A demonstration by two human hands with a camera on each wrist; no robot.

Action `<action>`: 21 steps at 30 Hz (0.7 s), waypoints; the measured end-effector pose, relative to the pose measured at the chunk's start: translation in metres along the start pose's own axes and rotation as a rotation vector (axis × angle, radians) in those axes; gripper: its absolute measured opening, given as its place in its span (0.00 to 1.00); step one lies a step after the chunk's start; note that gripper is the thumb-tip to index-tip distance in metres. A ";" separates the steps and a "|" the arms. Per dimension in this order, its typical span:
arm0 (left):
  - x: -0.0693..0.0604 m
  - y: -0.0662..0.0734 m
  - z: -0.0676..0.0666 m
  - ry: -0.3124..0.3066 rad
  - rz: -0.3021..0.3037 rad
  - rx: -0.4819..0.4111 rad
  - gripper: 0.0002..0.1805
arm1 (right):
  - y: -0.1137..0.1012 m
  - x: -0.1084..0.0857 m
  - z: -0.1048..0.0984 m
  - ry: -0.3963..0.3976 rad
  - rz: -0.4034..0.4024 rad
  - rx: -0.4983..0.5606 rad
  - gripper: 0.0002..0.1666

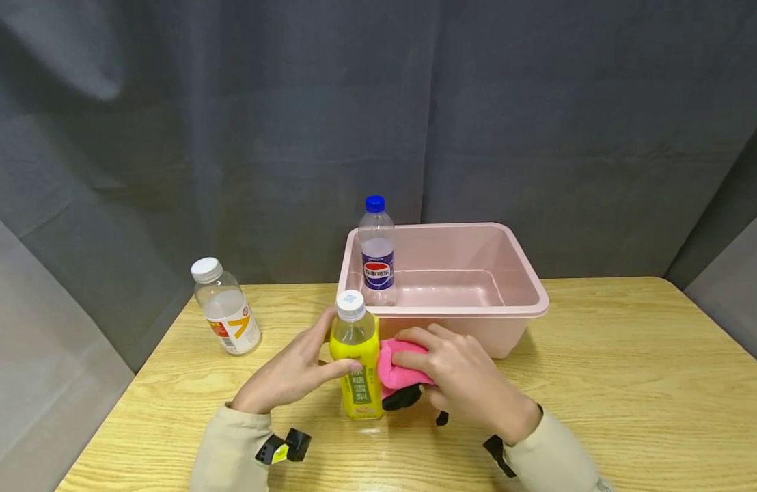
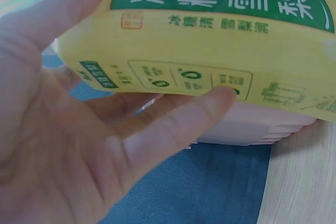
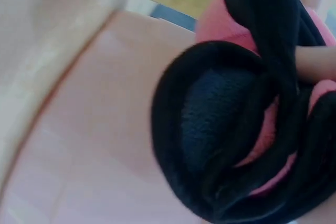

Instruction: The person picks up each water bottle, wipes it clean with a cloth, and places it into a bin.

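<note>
A pink tub point(image 1: 458, 253) sat on the wooden table point(image 1: 630, 355), with a dark curtain point(image 1: 292, 123) behind it. A blue-capped bottle point(image 1: 377, 263) stood inside the tub's left end, and a white-capped bottle point(image 1: 227, 307) left of the tub.

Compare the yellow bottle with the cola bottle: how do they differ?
The yellow bottle has a white cap; the cola bottle has a blue one.
The yellow bottle's label covers most of its body; the cola bottle's is a narrower band.
The yellow bottle is in the left grip, outside the tub; the cola bottle stands inside.
Both are capped.
</note>
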State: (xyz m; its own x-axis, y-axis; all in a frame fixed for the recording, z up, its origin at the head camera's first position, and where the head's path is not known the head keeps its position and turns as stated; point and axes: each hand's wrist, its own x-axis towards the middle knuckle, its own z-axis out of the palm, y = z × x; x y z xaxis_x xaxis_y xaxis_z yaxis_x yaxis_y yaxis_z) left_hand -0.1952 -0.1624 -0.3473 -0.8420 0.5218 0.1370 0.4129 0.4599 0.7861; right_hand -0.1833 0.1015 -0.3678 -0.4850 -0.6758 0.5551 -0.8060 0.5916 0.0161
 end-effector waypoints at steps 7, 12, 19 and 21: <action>0.000 -0.001 0.000 0.004 0.026 0.023 0.41 | -0.001 0.005 -0.008 0.324 0.003 0.081 0.33; 0.000 -0.002 0.000 0.008 0.045 0.031 0.40 | -0.002 0.006 -0.007 0.392 -0.022 0.087 0.34; 0.000 -0.002 0.000 0.013 0.053 0.036 0.40 | -0.001 0.006 -0.006 0.379 -0.026 0.081 0.35; 0.000 -0.002 0.000 0.012 0.052 0.032 0.40 | -0.001 0.006 -0.006 0.373 -0.025 0.076 0.34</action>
State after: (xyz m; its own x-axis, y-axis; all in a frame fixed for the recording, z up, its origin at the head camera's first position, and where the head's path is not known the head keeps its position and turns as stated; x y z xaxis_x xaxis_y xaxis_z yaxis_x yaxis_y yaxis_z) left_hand -0.1964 -0.1630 -0.3495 -0.8230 0.5371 0.1849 0.4672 0.4548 0.7582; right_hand -0.1830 0.0997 -0.3594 -0.3190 -0.4750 0.8201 -0.8460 0.5327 -0.0206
